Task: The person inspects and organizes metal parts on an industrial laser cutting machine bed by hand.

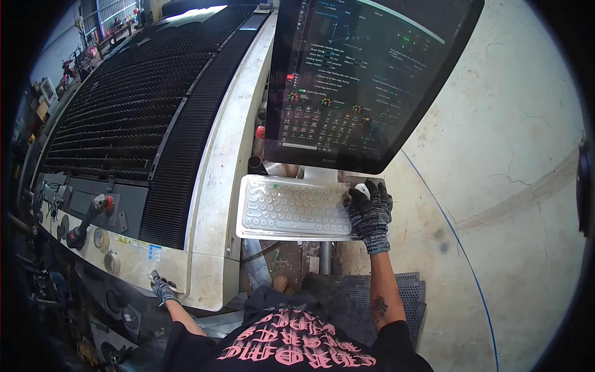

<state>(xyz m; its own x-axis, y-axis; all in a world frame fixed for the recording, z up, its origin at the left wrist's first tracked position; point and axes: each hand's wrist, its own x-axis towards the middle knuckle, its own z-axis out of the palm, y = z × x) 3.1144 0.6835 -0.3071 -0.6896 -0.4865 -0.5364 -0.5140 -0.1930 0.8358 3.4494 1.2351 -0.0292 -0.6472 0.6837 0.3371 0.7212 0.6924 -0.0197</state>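
My right hand (pixel 370 214), in a grey and black knit work glove, lies over a white computer mouse (pixel 363 190) with its fingers curved round it. The mouse sits at the right end of a shelf, beside a pale keyboard (pixel 296 208) with round keys under a clear cover. My left hand (pixel 163 289), gloved the same way, rests on the front edge of a large white machine (pixel 214 248), fingers apart. Above the keyboard stands a monitor (pixel 359 80) showing a dark screen with menus and rows of icons.
A black slatted cutting bed (pixel 124 99) fills the machine's top. A grey and black tool with a red part (pixel 93 220) stands on its front left. A red button (pixel 260 132) shows behind the monitor. A blue hose (pixel 455 232) crosses the concrete floor; perforated sheets (pixel 406 297) lie below the shelf.
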